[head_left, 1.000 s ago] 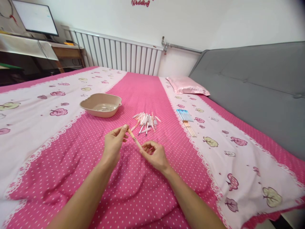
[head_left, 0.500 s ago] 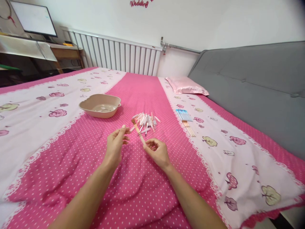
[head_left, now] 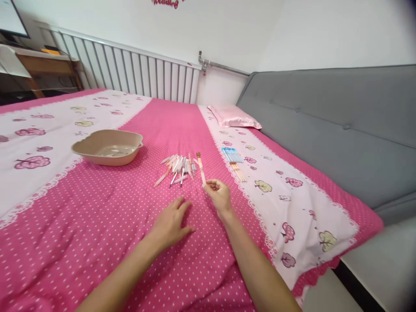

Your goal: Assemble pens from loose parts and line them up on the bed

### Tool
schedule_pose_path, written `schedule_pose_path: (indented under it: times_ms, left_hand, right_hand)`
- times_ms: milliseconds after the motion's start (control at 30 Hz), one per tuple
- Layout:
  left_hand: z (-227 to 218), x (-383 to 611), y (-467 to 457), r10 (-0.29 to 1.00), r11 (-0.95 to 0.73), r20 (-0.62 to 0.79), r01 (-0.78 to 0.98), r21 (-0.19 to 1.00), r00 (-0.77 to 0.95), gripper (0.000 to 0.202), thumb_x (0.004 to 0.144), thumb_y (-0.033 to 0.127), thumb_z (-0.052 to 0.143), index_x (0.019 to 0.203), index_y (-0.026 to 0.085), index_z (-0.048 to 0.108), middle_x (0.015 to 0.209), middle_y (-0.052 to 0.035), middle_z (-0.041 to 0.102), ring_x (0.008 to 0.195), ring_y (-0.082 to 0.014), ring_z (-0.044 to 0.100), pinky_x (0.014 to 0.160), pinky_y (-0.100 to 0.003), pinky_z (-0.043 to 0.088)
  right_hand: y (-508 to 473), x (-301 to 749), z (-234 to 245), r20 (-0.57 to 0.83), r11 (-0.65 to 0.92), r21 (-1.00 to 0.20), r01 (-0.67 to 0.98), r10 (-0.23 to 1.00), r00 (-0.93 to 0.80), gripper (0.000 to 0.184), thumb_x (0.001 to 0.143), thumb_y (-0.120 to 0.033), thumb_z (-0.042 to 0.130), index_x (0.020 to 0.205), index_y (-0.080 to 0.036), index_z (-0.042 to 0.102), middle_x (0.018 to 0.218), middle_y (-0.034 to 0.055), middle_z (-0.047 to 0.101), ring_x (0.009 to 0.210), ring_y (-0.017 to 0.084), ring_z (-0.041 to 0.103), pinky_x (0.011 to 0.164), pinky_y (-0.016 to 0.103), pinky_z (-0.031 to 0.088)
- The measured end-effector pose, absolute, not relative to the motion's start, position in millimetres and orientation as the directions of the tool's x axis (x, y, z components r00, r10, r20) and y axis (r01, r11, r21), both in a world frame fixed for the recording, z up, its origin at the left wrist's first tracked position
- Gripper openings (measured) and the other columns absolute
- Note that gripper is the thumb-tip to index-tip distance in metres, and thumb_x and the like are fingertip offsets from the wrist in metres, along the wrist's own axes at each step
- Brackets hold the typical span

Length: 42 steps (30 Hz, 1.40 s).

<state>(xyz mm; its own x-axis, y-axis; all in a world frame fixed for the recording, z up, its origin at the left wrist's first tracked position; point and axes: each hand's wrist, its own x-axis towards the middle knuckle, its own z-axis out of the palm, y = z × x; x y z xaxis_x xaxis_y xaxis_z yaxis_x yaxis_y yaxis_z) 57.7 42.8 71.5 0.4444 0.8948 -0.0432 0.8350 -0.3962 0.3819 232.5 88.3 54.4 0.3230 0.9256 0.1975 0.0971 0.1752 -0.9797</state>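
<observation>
Pinched by the end of its pale handle, a brush point(head_left: 200, 168) with a brown tip is in my right hand point(head_left: 219, 196), bristles pointing away from me. My left hand point(head_left: 172, 222) hovers palm down over the pink bedspread, fingers spread, holding nothing. Just beyond it lies a loose pile of pens and brushes point(head_left: 180, 168) in white, pink and orange tones. To the right, on the white strip, a row of blue pens point(head_left: 232, 155) lies side by side. Nearer me, touching or almost touching that row, several brown-tipped brushes point(head_left: 238, 172) lie in line.
A beige plastic basin point(head_left: 108, 158) stands on the bed at the left. A pink pillow point(head_left: 234, 117) lies far back beside the grey padded headboard point(head_left: 325, 110). A white radiator point(head_left: 130, 67) runs along the wall, with a desk point(head_left: 45, 65) at far left.
My right hand has moved the brush rightward, away from the pile. My left hand has drawn back toward me and spread its fingers. The view has turned right.
</observation>
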Motion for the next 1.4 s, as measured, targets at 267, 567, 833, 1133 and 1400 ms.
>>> schedule_pose_path:
  times_ms: [267,567,833,1133,1400]
  left_hand:
    - [68.9,59.4,43.1,0.826,-0.453,-0.221,0.843,0.289,0.519,0.083,0.067,0.044,0.064,0.139,0.014,0.033,0.148,-0.0175,0.021,0.137,-0.0302,0.019,0.11,-0.044,0.022]
    - [68.8,58.8,43.5,0.835,-0.448,-0.196,0.842,0.302,0.514,0.081,0.066,0.042,0.064,0.137,0.016,0.037,0.147,-0.0168,0.024,0.136,-0.0301,0.02,0.109,-0.044,0.024]
    - [68.4,58.6,45.5,0.831,-0.45,-0.213,0.845,0.288,0.514,0.08,0.068,0.041,0.062,0.138,0.014,0.035,0.148,-0.0165,0.022,0.137,-0.0297,0.019,0.11,-0.044,0.023]
    - [64.3,57.2,47.6,0.831,-0.452,-0.227,0.855,0.256,0.508,0.082,0.069,0.043,0.06,0.14,0.014,0.032,0.148,-0.0164,0.02,0.137,-0.0307,0.019,0.109,-0.044,0.024]
    - [64.6,59.6,49.1,0.821,-0.46,-0.271,0.864,0.205,0.502,0.082,0.071,0.045,0.059,0.141,0.014,0.029,0.15,-0.0153,0.017,0.138,-0.0288,0.015,0.111,-0.042,0.021]
  right_hand:
    - [110.3,280.0,43.7,0.179,0.121,-0.982,0.147,0.851,0.495,0.037,0.06,-0.04,0.067,0.083,-0.01,0.065,0.07,0.0044,0.064,0.063,0.012,0.058,0.062,0.022,0.047]
    - [134.7,355.3,31.0,0.135,-0.064,-0.963,0.26,0.721,0.679,0.042,0.056,-0.037,0.065,0.087,-0.009,0.068,0.075,0.0081,0.068,0.066,0.017,0.062,0.058,0.023,0.046]
    - [148.0,418.4,17.7,0.109,-0.253,-0.895,0.367,0.673,0.731,0.033,0.053,-0.033,0.064,0.079,-0.014,0.071,0.07,0.0049,0.069,0.066,0.018,0.063,0.058,0.022,0.045]
    - [158.3,434.9,13.7,0.077,-0.366,-0.832,0.417,0.668,0.74,0.029,0.052,-0.032,0.062,0.075,-0.019,0.073,0.071,0.0033,0.07,0.066,0.018,0.062,0.056,0.023,0.042]
    - [168.7,434.8,15.9,0.027,-0.446,-0.777,0.444,0.681,0.732,0.023,0.056,-0.031,0.066,0.076,-0.02,0.073,0.074,0.0038,0.069,0.071,0.018,0.062,0.062,0.024,0.042]
